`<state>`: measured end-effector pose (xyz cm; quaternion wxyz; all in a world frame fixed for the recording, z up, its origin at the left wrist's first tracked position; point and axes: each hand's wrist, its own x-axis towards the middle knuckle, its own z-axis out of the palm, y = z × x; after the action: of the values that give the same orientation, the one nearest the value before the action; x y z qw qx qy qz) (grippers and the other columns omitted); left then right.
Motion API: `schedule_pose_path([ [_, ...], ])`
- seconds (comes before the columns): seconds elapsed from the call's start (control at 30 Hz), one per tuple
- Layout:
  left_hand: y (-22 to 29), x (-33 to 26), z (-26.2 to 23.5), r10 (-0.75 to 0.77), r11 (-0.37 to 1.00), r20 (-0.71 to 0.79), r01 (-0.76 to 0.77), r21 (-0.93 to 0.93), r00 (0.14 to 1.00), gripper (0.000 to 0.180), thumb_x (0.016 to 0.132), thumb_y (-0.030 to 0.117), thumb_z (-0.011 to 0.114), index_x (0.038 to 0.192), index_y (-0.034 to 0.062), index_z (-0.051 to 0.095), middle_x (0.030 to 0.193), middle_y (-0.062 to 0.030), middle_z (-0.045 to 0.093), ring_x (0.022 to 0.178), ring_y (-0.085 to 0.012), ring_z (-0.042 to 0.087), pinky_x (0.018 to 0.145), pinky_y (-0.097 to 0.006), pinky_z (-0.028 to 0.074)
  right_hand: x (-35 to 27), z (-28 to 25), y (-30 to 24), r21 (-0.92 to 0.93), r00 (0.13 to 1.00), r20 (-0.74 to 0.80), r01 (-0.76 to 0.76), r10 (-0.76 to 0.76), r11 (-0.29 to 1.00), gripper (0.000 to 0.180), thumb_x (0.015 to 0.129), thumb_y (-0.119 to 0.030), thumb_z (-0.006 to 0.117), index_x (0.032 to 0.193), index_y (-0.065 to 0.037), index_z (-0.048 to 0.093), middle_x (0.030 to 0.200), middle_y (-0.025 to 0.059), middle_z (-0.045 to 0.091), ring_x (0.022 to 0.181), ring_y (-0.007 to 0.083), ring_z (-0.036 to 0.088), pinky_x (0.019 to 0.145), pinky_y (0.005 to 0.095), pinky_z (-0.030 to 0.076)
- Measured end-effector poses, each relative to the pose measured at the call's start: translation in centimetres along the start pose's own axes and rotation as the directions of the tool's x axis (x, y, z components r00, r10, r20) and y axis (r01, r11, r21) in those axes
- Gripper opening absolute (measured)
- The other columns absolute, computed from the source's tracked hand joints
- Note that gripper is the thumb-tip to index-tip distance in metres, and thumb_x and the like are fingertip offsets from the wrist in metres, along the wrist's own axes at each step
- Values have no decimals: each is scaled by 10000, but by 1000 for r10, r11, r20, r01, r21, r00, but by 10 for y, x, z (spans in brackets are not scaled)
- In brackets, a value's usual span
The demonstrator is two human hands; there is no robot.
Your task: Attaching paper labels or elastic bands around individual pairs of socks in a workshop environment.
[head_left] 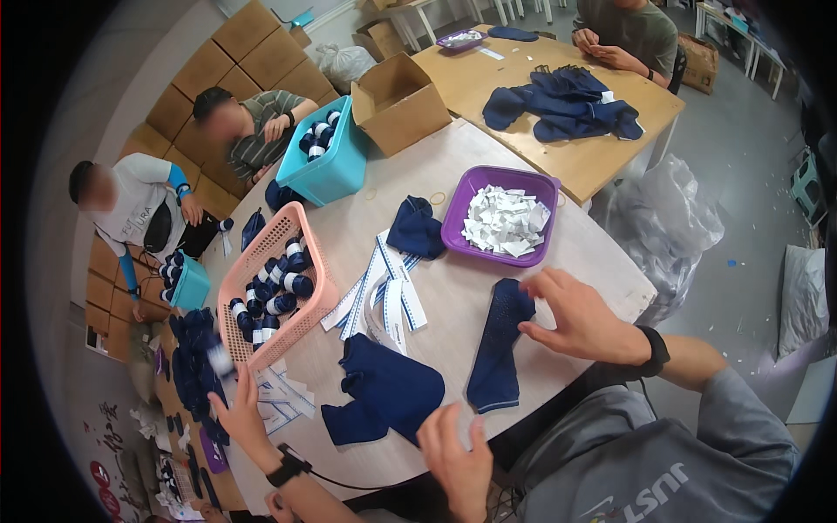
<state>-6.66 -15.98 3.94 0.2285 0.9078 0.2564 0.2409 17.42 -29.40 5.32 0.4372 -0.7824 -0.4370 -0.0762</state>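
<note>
Lying between your two hands, the single navy sock (495, 353) sits flat on the pale round table (453, 288), just right of the middle of the frame. Its long axis runs nearly up and down the picture, tipped a little: the toe end points toward the upper right, and the banded cuff points toward the lower edge. Your right hand (577, 320) is at the toe end, coming in from the right side of the frame. Its fingers are curled over the tip and its thumb is beside it, touching the fabric. You cannot tell from this view whether it actually pinches the sock or only rests on it. Your left hand (455, 460) is at the bottom centre, just below and left of the cuff. Its fingers are spread and blurred, it is not on the sock, and it is well apart from your right hand. The right hand is the nearer one. Left of the sock lies a loose heap of navy socks (384, 392), nearer to your left hand. Above them are white paper bands (384, 292), and at upper centre a purple tray (459, 222) of white tags. A co-worker's hand (240, 417) reaches in from the lower left, beside the pink basket (307, 312).
</note>
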Motion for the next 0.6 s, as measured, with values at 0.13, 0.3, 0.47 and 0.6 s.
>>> schedule_pose_path([
  [0.13, 14, 1, 25, 185, 980, 192, -167, -106, 964, 461, 844, 174, 793, 1263, 29, 663, 1240, -156, 641, 1135, -371, 596, 1002, -474, 451, -3, -1, -3, -266, 767, 538, -240, 350, 934, 413, 894, -359, 750, 1133, -44, 631, 845, 147, 693, 803, 407, 685, 759, 463, 559],
  [0.3, 6, -25, 41, 222, 967, 314, -250, 50, 923, 439, 856, 231, 793, 1239, 44, 687, 1143, -143, 663, 1106, -327, 618, 1043, -477, 404, -20, -1, 7, -280, 337, 903, -13, 268, 960, 443, 880, -388, 765, 1123, -42, 635, 937, 170, 695, 863, 391, 691, 744, 446, 562],
  [0.47, 10, -42, 27, 223, 939, 111, -183, -290, 968, 344, 692, 74, 772, 1030, 60, 707, 1085, -73, 709, 1048, -284, 662, 922, -455, 491, -30, -9, -10, 224, 732, 618, 186, -287, 957, 559, 783, -279, 843, 1231, -50, 598, 1294, 158, 549, 1275, 336, 517, 999, 447, 461],
  [0.6, 39, -39, -24, 114, 900, -94, -143, -412, 989, 239, 881, 28, 719, 1077, -20, 591, 919, -176, 723, 793, -278, 706, 749, -348, 563, -32, -3, 1, 200, 605, 727, 266, -325, 943, 567, 809, -186, 807, 1298, -62, 548, 1290, 154, 545, 1298, 310, 479, 1039, 427, 415],
])
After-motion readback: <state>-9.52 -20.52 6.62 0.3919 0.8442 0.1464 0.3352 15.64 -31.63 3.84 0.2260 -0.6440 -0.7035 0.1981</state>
